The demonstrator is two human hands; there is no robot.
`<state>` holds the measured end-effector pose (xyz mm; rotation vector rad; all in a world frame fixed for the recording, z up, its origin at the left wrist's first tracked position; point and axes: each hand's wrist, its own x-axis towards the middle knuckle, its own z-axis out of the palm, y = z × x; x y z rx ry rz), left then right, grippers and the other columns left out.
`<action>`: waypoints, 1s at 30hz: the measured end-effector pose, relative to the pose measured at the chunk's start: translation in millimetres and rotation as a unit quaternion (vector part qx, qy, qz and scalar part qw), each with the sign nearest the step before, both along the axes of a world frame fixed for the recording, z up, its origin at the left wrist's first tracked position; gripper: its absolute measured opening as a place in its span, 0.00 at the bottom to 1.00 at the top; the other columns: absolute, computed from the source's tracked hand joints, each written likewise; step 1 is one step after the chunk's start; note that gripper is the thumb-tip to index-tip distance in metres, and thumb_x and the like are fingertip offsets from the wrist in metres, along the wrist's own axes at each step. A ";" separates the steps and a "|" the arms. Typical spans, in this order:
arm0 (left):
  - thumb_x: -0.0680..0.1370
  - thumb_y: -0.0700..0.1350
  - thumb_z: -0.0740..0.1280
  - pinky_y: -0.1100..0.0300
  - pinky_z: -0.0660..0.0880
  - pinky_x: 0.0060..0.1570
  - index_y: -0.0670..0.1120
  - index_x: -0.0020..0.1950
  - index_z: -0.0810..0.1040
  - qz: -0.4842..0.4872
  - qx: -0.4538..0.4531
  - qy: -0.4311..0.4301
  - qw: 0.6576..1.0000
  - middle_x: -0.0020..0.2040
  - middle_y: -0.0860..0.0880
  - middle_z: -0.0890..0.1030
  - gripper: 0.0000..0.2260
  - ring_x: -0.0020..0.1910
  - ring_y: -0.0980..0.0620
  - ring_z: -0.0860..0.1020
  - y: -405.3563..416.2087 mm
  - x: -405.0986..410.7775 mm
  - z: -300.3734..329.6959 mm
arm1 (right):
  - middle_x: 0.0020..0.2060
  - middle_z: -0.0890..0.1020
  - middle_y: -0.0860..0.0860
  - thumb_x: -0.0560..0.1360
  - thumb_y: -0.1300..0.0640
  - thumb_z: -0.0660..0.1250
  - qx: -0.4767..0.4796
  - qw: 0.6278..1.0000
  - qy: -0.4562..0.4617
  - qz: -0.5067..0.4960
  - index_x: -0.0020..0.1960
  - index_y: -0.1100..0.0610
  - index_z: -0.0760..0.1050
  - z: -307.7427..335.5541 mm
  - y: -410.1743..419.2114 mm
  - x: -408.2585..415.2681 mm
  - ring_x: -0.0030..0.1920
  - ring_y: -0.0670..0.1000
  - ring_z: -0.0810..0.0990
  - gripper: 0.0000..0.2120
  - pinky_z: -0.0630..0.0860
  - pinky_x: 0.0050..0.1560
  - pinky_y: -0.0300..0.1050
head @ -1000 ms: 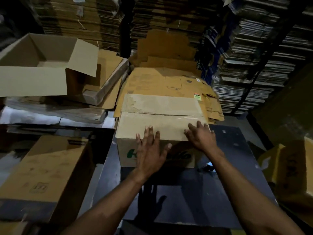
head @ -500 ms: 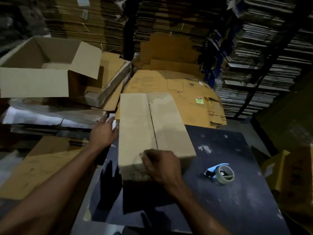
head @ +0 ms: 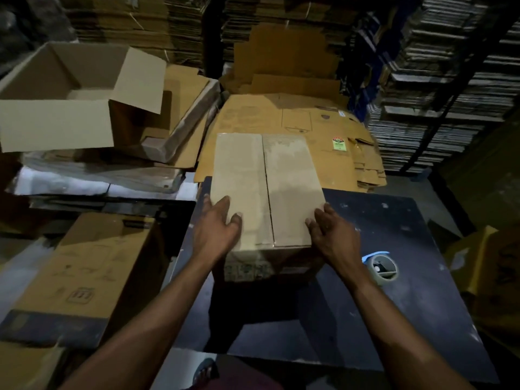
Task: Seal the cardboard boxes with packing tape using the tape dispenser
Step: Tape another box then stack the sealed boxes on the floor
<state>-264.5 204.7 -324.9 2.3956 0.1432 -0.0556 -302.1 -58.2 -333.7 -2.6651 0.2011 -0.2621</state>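
My left hand (head: 218,230) lies flat on the near left corner of the box (head: 264,190) and my right hand (head: 332,235) on the near right, fingers straight, gripping nothing. I judge they press the two flaps down so the middle seam stays closed and runs away from me, ready for tape. The box sits on the dark bench (head: 394,305). The tape dispenser (head: 381,267) waits just beside my right wrist, untouched. Flattened cartons (head: 323,122) lie beyond.
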 end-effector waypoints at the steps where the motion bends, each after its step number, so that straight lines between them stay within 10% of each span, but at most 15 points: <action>1: 0.81 0.62 0.62 0.42 0.62 0.75 0.53 0.81 0.67 -0.031 0.073 -0.009 0.997 0.84 0.39 0.56 0.29 0.81 0.37 0.60 -5.3 2.4 -4.5 | 0.71 0.78 0.53 0.81 0.45 0.68 0.031 0.999 -0.011 -0.002 0.61 0.53 0.83 1.9 -7.2 0.6 0.65 0.56 0.80 0.15 0.76 0.57 0.49; 5: 0.82 0.65 0.54 0.34 0.47 0.79 0.51 0.81 0.67 -0.110 0.225 -0.156 0.955 0.84 0.38 0.56 0.31 0.84 0.38 0.50 -25.6 -2.4 -8.4 | 0.55 0.87 0.50 0.79 0.43 0.70 0.243 0.968 -0.028 -0.053 0.62 0.48 0.84 -14.4 -69.3 7.6 0.53 0.49 0.86 0.16 0.83 0.55 0.53; 14: 0.80 0.72 0.39 0.41 0.46 0.81 0.52 0.86 0.43 -0.273 0.382 -0.106 0.877 0.86 0.47 0.44 0.39 0.85 0.47 0.46 -87.8 -27.4 -28.8 | 0.68 0.80 0.56 0.77 0.57 0.71 -0.057 0.933 0.356 0.010 0.77 0.47 0.71 -122.4 -205.3 23.6 0.67 0.60 0.78 0.29 0.73 0.65 0.48; 30: 0.81 0.73 0.45 0.41 0.54 0.80 0.53 0.86 0.52 -0.241 0.371 -0.172 0.880 0.85 0.47 0.53 0.38 0.84 0.46 0.55 -89.2 -27.6 -41.1 | 0.58 0.83 0.53 0.72 0.49 0.67 -0.184 0.911 0.363 0.063 0.62 0.41 0.78 -164.2 -249.0 9.1 0.56 0.58 0.82 0.19 0.80 0.53 0.49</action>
